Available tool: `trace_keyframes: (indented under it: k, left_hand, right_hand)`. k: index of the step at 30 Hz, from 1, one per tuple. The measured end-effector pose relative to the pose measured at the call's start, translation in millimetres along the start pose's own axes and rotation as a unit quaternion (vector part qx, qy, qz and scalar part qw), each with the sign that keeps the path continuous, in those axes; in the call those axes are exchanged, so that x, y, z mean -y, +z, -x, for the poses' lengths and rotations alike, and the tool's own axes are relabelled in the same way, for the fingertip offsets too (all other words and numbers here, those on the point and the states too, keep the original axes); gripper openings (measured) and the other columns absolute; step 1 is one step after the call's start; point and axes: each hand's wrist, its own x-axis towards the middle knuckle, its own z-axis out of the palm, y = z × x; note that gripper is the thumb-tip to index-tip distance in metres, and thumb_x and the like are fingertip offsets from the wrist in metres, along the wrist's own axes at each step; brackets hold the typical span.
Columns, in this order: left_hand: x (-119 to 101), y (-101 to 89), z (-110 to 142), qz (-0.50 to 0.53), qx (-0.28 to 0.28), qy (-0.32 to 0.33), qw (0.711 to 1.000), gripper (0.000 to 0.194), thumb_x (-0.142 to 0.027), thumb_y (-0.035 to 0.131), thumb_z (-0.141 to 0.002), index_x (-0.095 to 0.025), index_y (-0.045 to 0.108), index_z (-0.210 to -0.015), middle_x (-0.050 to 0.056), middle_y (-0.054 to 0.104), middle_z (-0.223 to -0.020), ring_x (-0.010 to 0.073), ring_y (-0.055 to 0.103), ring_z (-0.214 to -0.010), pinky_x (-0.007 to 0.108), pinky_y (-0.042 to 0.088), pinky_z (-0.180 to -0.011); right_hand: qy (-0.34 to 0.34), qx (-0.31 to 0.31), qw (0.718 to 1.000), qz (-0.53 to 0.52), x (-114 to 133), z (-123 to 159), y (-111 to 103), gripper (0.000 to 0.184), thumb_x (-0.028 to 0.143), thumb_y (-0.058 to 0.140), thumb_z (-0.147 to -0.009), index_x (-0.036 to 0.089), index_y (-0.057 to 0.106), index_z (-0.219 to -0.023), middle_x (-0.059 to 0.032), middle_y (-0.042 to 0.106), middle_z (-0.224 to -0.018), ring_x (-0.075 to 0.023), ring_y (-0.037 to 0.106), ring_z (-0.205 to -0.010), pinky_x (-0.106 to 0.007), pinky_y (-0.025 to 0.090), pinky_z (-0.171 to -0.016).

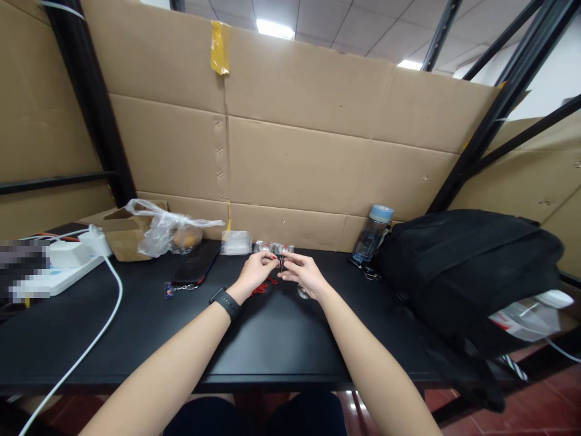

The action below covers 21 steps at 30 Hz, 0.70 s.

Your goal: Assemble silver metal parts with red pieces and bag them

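Observation:
My left hand, with a black watch on its wrist, pinches a small round object with a dark, shiny edge. From the other side, the fingers of my right hand close around the same object. Its exact kind is too small to make out. Red cord lies loosely bunched on the table beneath my left hand. Under my right hand sits a small silver round piece, partly covered. Just behind the hands are shiny clear packs with red and silver contents.
On the black table, a phone, a plastic bag, a white power strip and its cable lie left. A clear packet stack sits behind. Rightward are a blue-capped bottle and a black backpack. Cardboard walls the back.

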Motion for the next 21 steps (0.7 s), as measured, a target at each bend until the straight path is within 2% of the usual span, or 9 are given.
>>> trace_keyframes:
  k: [3, 6, 9, 10, 11, 12, 14, 18, 21]
  left_hand:
    - [-1, 0.7, -1, -0.011, 0.012, 0.015, 1.0, 0.021, -0.038, 0.071, -0.08, -0.02, 0.074, -0.092, 0.007, 0.079, -0.088, 0.0238, 0.074, -0.084, 0.034, 0.055, -0.084]
    - [-7, -3.1, -1, -0.031, 0.054, 0.05, 0.997, 0.025, -0.041, 0.068, -0.083, -0.02, 0.074, -0.094, 0.008, 0.079, -0.098, 0.0242, 0.073, -0.092, 0.034, 0.054, -0.087]
    - [-14, -18.1, -4, -0.138, 0.074, 0.108, 0.982, 0.029, -0.043, 0.063, -0.088, -0.023, 0.073, -0.106, 0.007, 0.077, -0.105, 0.0257, 0.07, -0.102, 0.038, 0.05, -0.095]
    - [-15, -25.7, -6, -0.207, 0.046, 0.124, 0.969, 0.029, -0.042, 0.061, -0.089, -0.024, 0.073, -0.11, 0.007, 0.077, -0.106, 0.0275, 0.067, -0.106, 0.041, 0.047, -0.098]
    - [-14, -34.3, -8, -0.279, -0.005, 0.126, 0.952, 0.028, -0.04, 0.059, -0.091, -0.025, 0.072, -0.11, 0.008, 0.075, -0.111, 0.0306, 0.063, -0.113, 0.045, 0.043, -0.101]
    - [-12, -43.3, -10, -0.342, -0.052, 0.12, 0.93, 0.028, -0.038, 0.057, -0.091, -0.025, 0.072, -0.112, 0.009, 0.073, -0.118, 0.0337, 0.057, -0.119, 0.049, 0.04, -0.102]
    - [-4, -61.1, -14, -0.429, -0.105, 0.086, 0.893, 0.033, -0.035, 0.054, -0.092, -0.025, 0.069, -0.12, 0.011, 0.067, -0.129, 0.0363, 0.05, -0.125, 0.052, 0.038, -0.1]
    - [14, -85.7, -19, -0.508, -0.118, 0.025, 0.853, 0.04, -0.033, 0.05, -0.093, -0.026, 0.064, -0.13, 0.012, 0.061, -0.138, 0.0369, 0.044, -0.125, 0.051, 0.037, -0.095]
    - [17, -91.4, -20, -0.528, -0.104, 0.012, 0.843, 0.034, -0.034, 0.05, -0.093, -0.027, 0.071, -0.119, 0.011, 0.064, -0.133, 0.0362, 0.045, -0.121, 0.049, 0.036, -0.093]
  right_hand:
    - [-0.028, 0.013, 0.999, 0.024, -1, 0, -1, 0.055, 0.026, 0.088, -0.071, 0.021, 0.07, -0.123, -0.0086, 0.07, -0.112, -0.0182, 0.077, -0.076, -0.03, 0.064, -0.075]
    - [-0.058, 0.009, 0.997, 0.055, -1, 0, -2, 0.062, 0.026, 0.091, -0.065, 0.021, 0.07, -0.123, -0.0078, 0.071, -0.109, -0.017, 0.075, -0.074, -0.028, 0.063, -0.068]
    - [-0.064, -0.016, 0.996, 0.062, 4, -1, -4, 0.061, 0.026, 0.09, -0.065, 0.02, 0.069, -0.122, -0.0081, 0.071, -0.107, -0.0156, 0.074, -0.071, -0.027, 0.062, -0.066]
    - [-0.066, -0.024, 0.996, 0.06, 6, -1, -5, 0.06, 0.025, 0.09, -0.065, 0.02, 0.069, -0.122, -0.0082, 0.071, -0.108, -0.0151, 0.074, -0.07, -0.027, 0.062, -0.067]
    - [-0.068, -0.032, 0.996, 0.057, 8, -1, -7, 0.059, 0.024, 0.09, -0.065, 0.02, 0.069, -0.121, -0.0083, 0.071, -0.108, -0.0148, 0.074, -0.069, -0.027, 0.062, -0.067]
    - [-0.07, -0.039, 0.995, 0.052, 10, -1, -10, 0.058, 0.024, 0.089, -0.066, 0.02, 0.069, -0.12, -0.0083, 0.07, -0.109, -0.0147, 0.074, -0.069, -0.027, 0.062, -0.067]
    - [-0.072, -0.053, 0.995, 0.038, 12, -1, -15, 0.056, 0.022, 0.089, -0.066, 0.02, 0.069, -0.119, -0.0085, 0.069, -0.109, -0.0154, 0.075, -0.07, -0.027, 0.063, -0.068]
    - [-0.067, -0.078, 0.995, 0.017, 14, -2, -25, 0.055, 0.021, 0.089, -0.066, 0.02, 0.068, -0.117, -0.0085, 0.069, -0.11, -0.0167, 0.075, -0.072, -0.029, 0.064, -0.07]
    - [-0.066, -0.079, 0.994, 0.02, 14, -3, -28, 0.054, 0.021, 0.089, -0.067, 0.02, 0.068, -0.117, -0.0082, 0.069, -0.109, -0.017, 0.075, -0.072, -0.029, 0.064, -0.07]
